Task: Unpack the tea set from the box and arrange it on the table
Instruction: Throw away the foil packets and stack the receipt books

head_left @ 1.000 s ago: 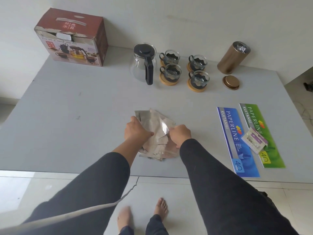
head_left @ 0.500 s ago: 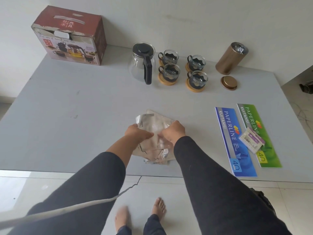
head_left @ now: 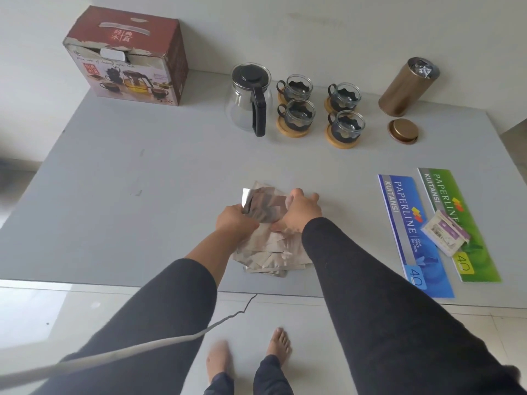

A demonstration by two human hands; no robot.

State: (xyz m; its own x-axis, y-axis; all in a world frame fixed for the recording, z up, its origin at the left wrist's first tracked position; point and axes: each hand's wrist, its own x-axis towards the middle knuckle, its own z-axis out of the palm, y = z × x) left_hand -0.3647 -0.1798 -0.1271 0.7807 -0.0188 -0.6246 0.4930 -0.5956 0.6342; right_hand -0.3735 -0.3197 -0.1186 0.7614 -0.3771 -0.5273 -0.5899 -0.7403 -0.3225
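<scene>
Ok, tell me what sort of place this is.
Probably a room in a home: a plain grey table against a bare white wall, a pale tiled floor, and the person stands barefoot. A glass teapot suggests household use.

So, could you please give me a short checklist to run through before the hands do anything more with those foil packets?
1. Left hand grips the foil packets: ok.
2. Right hand holds the same pile: ok.
3. Packets squared into one neat stack: not ok, edges fan out.
4. Teapot and four cups stand upright on the table, apart from the hands: ok.
5. Gold canister open, its lid beside it: ok.
6. Box fully emptied: cannot tell.
</scene>
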